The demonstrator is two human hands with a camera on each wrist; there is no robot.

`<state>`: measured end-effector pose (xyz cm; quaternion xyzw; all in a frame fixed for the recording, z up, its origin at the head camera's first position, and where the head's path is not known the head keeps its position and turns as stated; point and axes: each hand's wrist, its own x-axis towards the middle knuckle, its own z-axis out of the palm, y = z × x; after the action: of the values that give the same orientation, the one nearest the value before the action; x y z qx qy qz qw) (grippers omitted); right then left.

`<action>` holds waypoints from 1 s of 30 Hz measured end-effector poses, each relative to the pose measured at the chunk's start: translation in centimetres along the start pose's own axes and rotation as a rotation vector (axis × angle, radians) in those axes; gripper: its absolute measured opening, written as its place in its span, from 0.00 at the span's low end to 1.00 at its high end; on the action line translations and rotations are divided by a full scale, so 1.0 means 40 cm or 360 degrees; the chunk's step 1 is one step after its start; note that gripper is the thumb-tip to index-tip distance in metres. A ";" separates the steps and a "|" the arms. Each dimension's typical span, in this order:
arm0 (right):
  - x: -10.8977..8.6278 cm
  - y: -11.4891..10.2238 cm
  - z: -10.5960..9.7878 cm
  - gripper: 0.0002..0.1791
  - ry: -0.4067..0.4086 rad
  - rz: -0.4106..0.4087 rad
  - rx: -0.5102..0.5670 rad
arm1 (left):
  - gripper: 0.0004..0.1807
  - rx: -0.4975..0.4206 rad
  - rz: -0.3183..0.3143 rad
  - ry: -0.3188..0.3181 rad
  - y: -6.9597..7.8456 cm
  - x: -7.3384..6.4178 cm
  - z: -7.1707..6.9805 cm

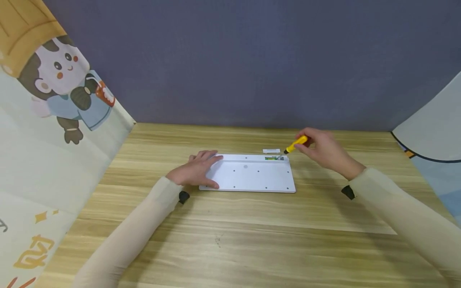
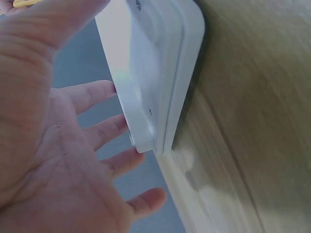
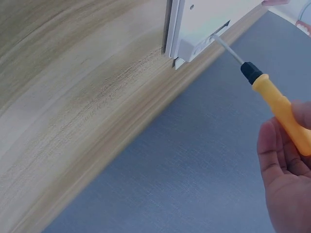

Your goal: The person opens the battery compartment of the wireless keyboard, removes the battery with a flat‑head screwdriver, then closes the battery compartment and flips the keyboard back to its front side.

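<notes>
A white keyboard point(image 1: 248, 178) lies face down on the wooden table, screw holes showing on its underside. Its battery slot point(image 1: 274, 158) in the raised far bar is uncovered, with something green inside. My left hand point(image 1: 196, 170) spans the keyboard's left end, thumb at the near edge and fingertips along the far edge; the fingers point(image 2: 104, 133) are spread. In my right hand point(image 1: 325, 150) is a yellow screwdriver point(image 3: 277, 104), held by the handle between thumb and fingers. Its metal shaft point(image 3: 228, 50) slants down to the slot's right end, the tip at the opening.
A small white cover point(image 1: 271, 151) lies on the table just behind the keyboard. The wooden table point(image 1: 230, 232) ends at a dark grey-blue panel point(image 1: 252, 60) at the back. Cartoon-printed sheets point(image 1: 36, 160) stand along the left and right sides.
</notes>
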<state>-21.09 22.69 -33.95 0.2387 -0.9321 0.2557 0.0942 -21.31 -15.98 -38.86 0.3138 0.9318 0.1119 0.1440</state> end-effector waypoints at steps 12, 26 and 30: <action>0.070 -0.003 0.006 0.09 -0.0094 -0.0065 -0.0038 | 0.54 -0.0020 -0.0032 0.0016 -0.014 0.013 -0.002; 0.146 0.001 -0.006 0.07 -0.0265 0.0002 0.0019 | 0.55 -0.0034 -0.0100 0.0002 -0.025 0.025 -0.011; 0.165 0.012 -0.018 0.07 -0.0327 0.0026 -0.0022 | 0.54 -0.0042 -0.0105 0.0022 -0.031 0.023 -0.012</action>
<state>-27.03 20.80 -31.57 0.2555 -0.9404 0.2243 -0.0023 -22.86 -16.41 -38.96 0.2803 0.9410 0.1216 0.1452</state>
